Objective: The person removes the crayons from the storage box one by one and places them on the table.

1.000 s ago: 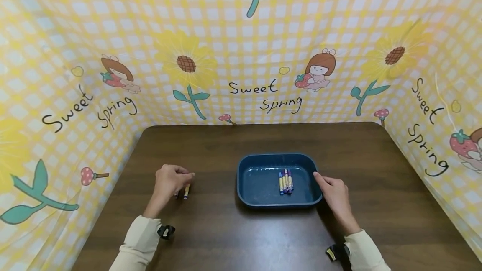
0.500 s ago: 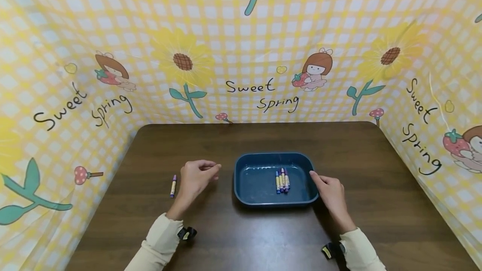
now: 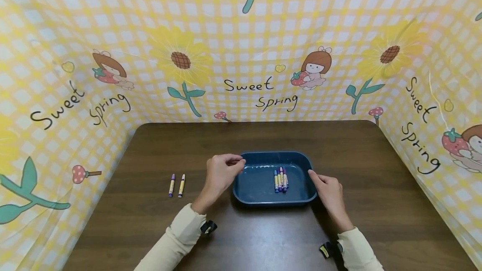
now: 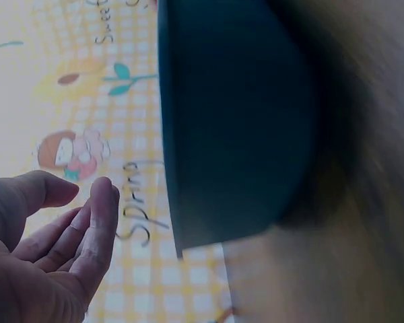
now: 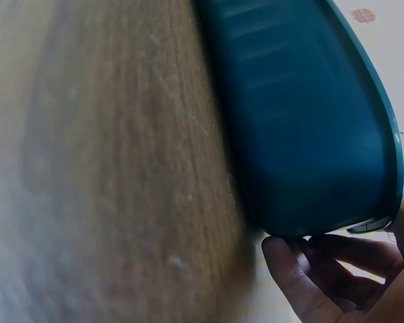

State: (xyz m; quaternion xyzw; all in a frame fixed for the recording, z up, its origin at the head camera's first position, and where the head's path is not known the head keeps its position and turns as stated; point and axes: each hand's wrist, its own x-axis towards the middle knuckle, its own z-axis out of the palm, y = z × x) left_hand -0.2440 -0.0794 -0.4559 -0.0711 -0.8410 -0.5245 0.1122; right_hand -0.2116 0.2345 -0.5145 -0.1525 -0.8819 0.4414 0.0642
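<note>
My left hand (image 3: 226, 170) is at the upper left corner of the dark blue tray (image 3: 260, 202), its fingertips right by the rim. In the left wrist view nothing lies between the thumb and the loosely bent fingers (image 4: 102, 222). With my right hand (image 3: 333, 193) I hold the tray's right end, thumb at the rim. The right wrist view shows the fingers (image 5: 289, 276) against the outer wall. Inside the tray, several crayons (image 3: 280, 180) lie side by side, right of its middle. Two more crayons, one purple-tipped (image 3: 172, 186) and one yellow (image 3: 181, 186), lie parallel on the table to the left.
The brown wooden table (image 3: 241, 237) carries the tray near its middle. A yellow checked cloth (image 3: 241, 45) with printed flowers and lettering rises behind the table and along both sides. Dark straps with small devices (image 3: 208, 227) sit on both wrists.
My left hand has left the crayons on the left and moved right to the tray, uncovering both crayons. The right hand stays at the tray's right end. The tray's crayons lie as before.
</note>
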